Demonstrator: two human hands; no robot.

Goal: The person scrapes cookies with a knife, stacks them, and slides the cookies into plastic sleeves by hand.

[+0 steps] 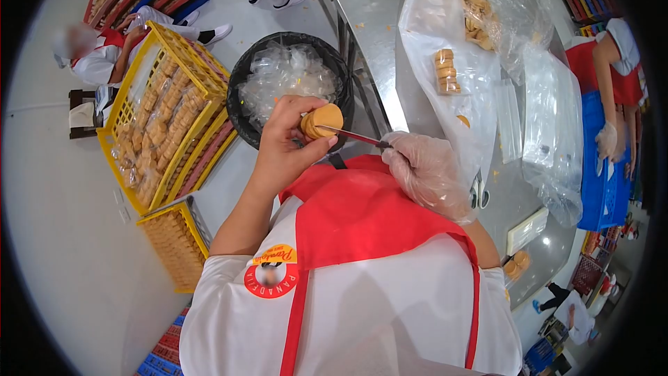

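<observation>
My left hand (289, 132), bare, is wrapped round a short stack of round golden biscuits (325, 118) in front of my chest. In my right hand (428, 170), which wears a clear plastic glove, is a thin knife (360, 137). The blade points left and its tip lies at the face of the front biscuit. Below both hands is the red apron (362, 216). A small row of similar biscuits (446, 71) lies on a white plastic sheet (445, 21) on the metal table.
A black-lined bin (240, 73) full of clear plastic stands beyond my left hand. Yellow crates (115, 146) of packed biscuits are at the left. Scissors (480, 193) and plastic bags (550, 118) lie on the table. Co-workers are at left, top and right, one beside a blue crate (591, 160).
</observation>
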